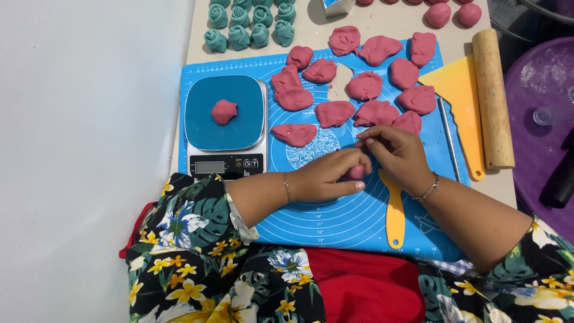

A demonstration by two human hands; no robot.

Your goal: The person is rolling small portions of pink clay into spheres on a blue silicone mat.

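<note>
- Both hands meet over the blue mat [335, 221], cupped round one small pink dough piece [356, 172].
- The left hand [329, 176] curls over it; the right hand [397, 152] pinches it from above.
- Another pink lump [224, 112] sits on the scale [225, 122]; a yellow scraper [460, 90] lies near the right hand.

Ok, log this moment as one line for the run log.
left hand: cupping small pink dough piece | right hand: pinching same piece | surface: blue silicone mat | digital kitchen scale: one pink dough lump

left hand [329, 176] cupped palm-down, right hand [394, 152] fingers curled (touching the left), forearms converging
</note>
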